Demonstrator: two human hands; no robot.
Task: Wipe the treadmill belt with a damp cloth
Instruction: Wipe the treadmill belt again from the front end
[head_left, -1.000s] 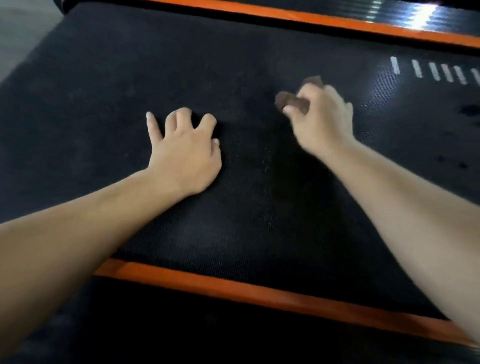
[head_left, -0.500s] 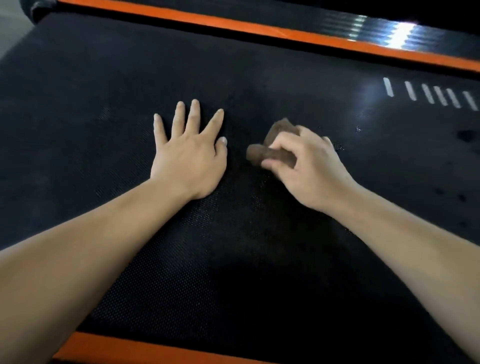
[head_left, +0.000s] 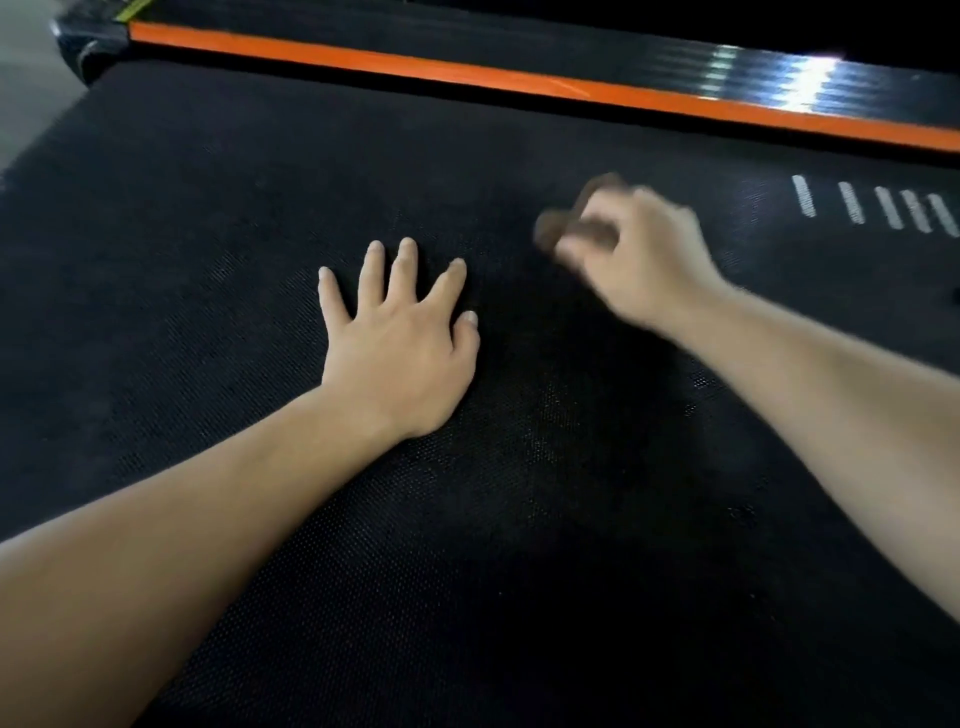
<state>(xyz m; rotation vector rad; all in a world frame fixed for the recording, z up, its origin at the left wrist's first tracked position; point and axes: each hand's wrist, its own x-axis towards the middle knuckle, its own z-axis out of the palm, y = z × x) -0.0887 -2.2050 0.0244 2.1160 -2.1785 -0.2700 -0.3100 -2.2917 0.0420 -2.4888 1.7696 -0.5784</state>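
The black textured treadmill belt (head_left: 218, 218) fills most of the view. My left hand (head_left: 400, 343) lies flat on it near the middle, palm down, fingers spread, holding nothing. To its right my right hand (head_left: 639, 260) is closed on a small brown cloth (head_left: 558, 228), which sticks out past the fingers on the left and top. The right hand and cloth are blurred by motion and sit on or just above the belt; most of the cloth is hidden inside the fist.
An orange side stripe (head_left: 467, 70) runs along the far edge of the belt, with a glossy black rail (head_left: 753, 67) behind it. White dashes (head_left: 852, 202) mark the belt at far right. Pale floor (head_left: 26, 78) shows at the top left corner.
My right hand has swept with the cloth from close beside the left thumb to farther away and rightward. The left hand stays flat in place. The near orange edge has left the view.
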